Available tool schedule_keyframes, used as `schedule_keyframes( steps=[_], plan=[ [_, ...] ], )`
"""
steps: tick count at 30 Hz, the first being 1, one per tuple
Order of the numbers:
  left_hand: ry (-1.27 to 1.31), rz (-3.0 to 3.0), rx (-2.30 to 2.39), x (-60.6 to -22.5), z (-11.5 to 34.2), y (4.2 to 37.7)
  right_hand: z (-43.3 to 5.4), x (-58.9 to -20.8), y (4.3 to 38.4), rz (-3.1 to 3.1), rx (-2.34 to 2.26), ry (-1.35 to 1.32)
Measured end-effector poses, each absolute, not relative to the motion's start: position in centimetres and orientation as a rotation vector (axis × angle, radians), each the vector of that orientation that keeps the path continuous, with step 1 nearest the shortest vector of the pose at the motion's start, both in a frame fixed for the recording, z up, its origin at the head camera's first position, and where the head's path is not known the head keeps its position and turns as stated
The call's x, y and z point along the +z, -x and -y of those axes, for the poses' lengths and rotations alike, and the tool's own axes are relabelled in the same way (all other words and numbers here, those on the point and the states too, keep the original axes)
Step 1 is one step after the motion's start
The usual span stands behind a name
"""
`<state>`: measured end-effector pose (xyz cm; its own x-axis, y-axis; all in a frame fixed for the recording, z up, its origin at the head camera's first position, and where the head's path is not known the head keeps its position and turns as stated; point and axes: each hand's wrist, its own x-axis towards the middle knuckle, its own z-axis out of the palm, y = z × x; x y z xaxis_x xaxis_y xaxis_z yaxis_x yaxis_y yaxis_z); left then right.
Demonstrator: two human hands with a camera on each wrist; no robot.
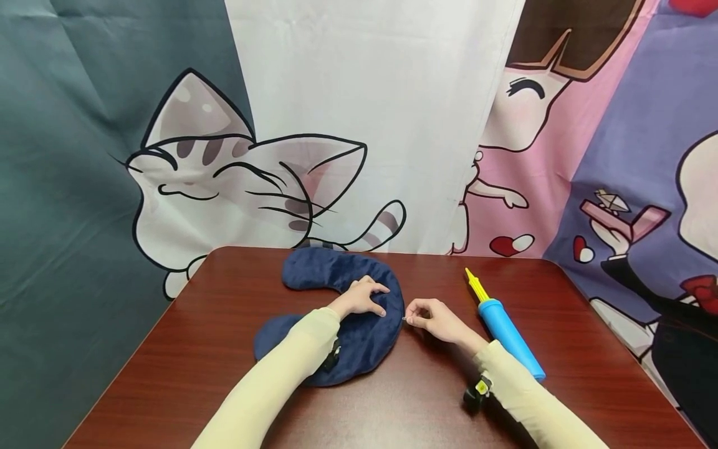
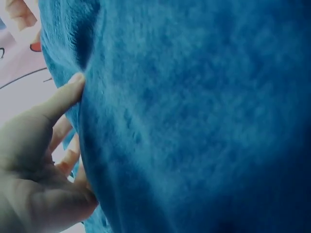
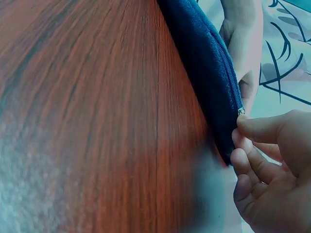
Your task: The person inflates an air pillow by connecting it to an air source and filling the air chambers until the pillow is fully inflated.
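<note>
A dark blue, plush U-shaped neck pillow [image 1: 367, 352] lies on the table, its two arms pointing left. On its curved middle rests my left hand [image 1: 361, 296], thumb and index finger spread apart and touching the fabric. My right hand [image 1: 439, 320] is at the pillow's outer right edge. In the right wrist view, a zipper [image 3: 227, 65] runs along that edge, its teeth closed up to the metal slider [image 3: 241, 111]. The thumb and index finger of my right hand pinch the small pull at the slider, partly hiding it.
A blue hand air pump [image 1: 509, 333] with a yellow nozzle [image 1: 475, 285] lies to the right, beside my right forearm. The reddish-brown wooden table [image 1: 185, 362] ends at a cartoon-printed cloth backdrop [image 1: 376, 75].
</note>
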<state>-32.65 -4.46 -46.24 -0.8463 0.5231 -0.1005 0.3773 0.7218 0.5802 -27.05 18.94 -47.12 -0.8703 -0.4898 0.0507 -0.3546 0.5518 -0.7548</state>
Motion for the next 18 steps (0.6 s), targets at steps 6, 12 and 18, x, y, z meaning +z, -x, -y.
schedule_keyframes(
  steps=[6,12,18],
  plan=[
    [-0.851,-2.711,0.702,-45.9,4.9,32.5,-19.3,-46.9,27.4,-2.62,-1.239,0.697],
    [-1.106,-2.69,0.696,-45.2,5.8,31.9,-19.7,-47.3,27.7,-2.652,-1.253,0.654],
    [-1.243,-2.512,0.781,-44.9,6.6,30.8,-20.0,-47.6,27.9,-2.652,-1.275,0.635]
  ],
)
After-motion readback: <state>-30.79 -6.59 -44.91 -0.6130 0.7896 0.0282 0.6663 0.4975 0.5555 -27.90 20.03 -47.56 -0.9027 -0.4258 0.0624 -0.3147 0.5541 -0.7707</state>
